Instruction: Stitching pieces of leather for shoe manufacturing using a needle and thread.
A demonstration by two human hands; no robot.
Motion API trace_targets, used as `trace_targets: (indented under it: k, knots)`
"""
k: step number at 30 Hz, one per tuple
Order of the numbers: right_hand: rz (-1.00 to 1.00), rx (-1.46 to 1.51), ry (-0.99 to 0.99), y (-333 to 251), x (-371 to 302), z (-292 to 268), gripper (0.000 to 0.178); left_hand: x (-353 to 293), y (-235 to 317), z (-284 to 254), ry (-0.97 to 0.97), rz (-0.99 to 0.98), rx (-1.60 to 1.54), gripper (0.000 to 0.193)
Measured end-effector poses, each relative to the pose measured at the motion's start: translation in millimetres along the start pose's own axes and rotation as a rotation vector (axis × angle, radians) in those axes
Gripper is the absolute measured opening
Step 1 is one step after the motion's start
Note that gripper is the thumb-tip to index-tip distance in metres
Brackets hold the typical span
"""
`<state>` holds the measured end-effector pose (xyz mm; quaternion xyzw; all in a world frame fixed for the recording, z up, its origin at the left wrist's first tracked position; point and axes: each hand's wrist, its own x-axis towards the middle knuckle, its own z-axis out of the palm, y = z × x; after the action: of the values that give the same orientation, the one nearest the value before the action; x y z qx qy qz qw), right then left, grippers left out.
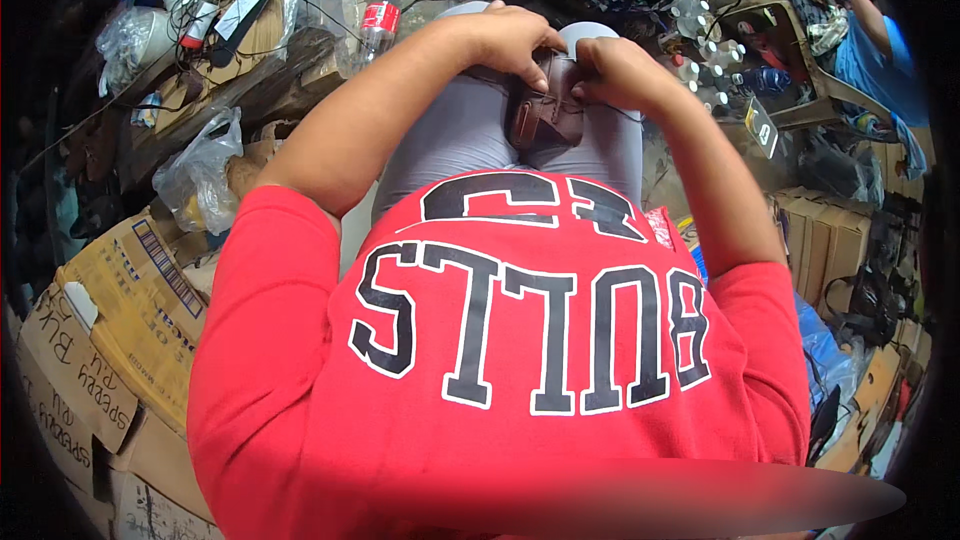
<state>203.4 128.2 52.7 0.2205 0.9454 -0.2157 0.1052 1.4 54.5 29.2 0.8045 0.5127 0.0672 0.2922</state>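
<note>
Brown leather piece (545,115) sits on the person's lap, on grey trousers (450,135), btwn the knees, w/ both hands on its upper end. Left hand (510,40) comes in from the left, fingers curled down over the top-left edge of the leather, pinching it. Right hand (615,75) is just beside it on the right, fingers bent and pressed to the top-right edge, closed on the leather or on sth thin there; can't tell which. The 2 hands nearly touch over the piece. A thin thread-like line (625,112) runs from the right hand toward the right, too fine to be sure what it is.

Hard to read: the top of the leather is covered by both hands, so its full shape is hidden; seams and folds on it show only as dark lines. Red shirt (500,360) fills the lower half and blocks the lap below the leather.

Around: cardboard boxes (110,340) at lower left, clear plastic bag (200,175) above them, plastic bottle w/ red label (378,20) beyond the left forearm, cluster of small bottles (715,65) at upper right, plastic chair (800,60) past them. Another person's arm in a blue sleeve (880,40) shows at the far right edge, cut off by the rim.
</note>
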Motion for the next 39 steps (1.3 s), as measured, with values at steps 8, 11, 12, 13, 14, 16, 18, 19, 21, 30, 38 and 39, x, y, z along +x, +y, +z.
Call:
trace_targets:
  k: [8,11,12,13,14,16,18,19,21,30,38,39]
  knots:
    - [0.139,0.340,0.346,-13.5,-60.1,13.5,0.030,2.3,-15.6,13.5,0.161,-0.039,-0.151,0.064]
    - [0.076,0.215,0.368,-23.4,-67.6,19.7,0.017,3.1,-17.8,12.9,0.163,-0.041,-0.219,0.063]
    - [-0.019,0.066,0.425,-24.6,-66.3,21.3,0.013,3.6,-17.5,12.6,0.141,-0.078,-0.208,0.063]
    - [-0.015,0.062,0.423,-25.0,-64.2,22.4,0.013,3.5,-17.1,12.3,0.142,-0.063,-0.220,0.063]
    - [0.015,0.060,0.449,-24.5,-60.8,22.6,0.011,3.2,-16.4,12.1,0.144,-0.050,-0.231,0.063]
    - [0.043,0.063,0.474,-23.8,-55.2,21.9,0.008,2.4,-14.9,11.7,0.135,-0.081,-0.234,0.062]
    - [0.061,0.111,0.414,-23.3,-51.6,18.8,0.011,1.3,-14.1,11.5,0.125,-0.104,-0.237,0.062]
    - [0.053,0.108,0.409,-24.1,-50.0,17.5,0.011,0.6,-13.8,11.4,0.127,-0.101,-0.228,0.062]
    - [0.068,0.221,0.369,-26.9,-48.0,14.7,0.011,-0.9,-13.3,11.0,0.132,-0.098,-0.218,0.061]
    - [0.118,0.241,0.306,-30.2,-50.8,2.6,0.014,6.6,-8.6,9.8,0.182,-0.005,-0.231,0.060]
    - [0.124,0.613,0.181,6.1,-36.0,27.3,0.018,9.0,-13.8,18.2,0.260,0.021,-0.301,0.054]
    - [0.105,0.715,0.176,10.3,-34.6,30.1,0.017,9.1,-14.0,20.4,0.261,0.020,-0.303,0.054]
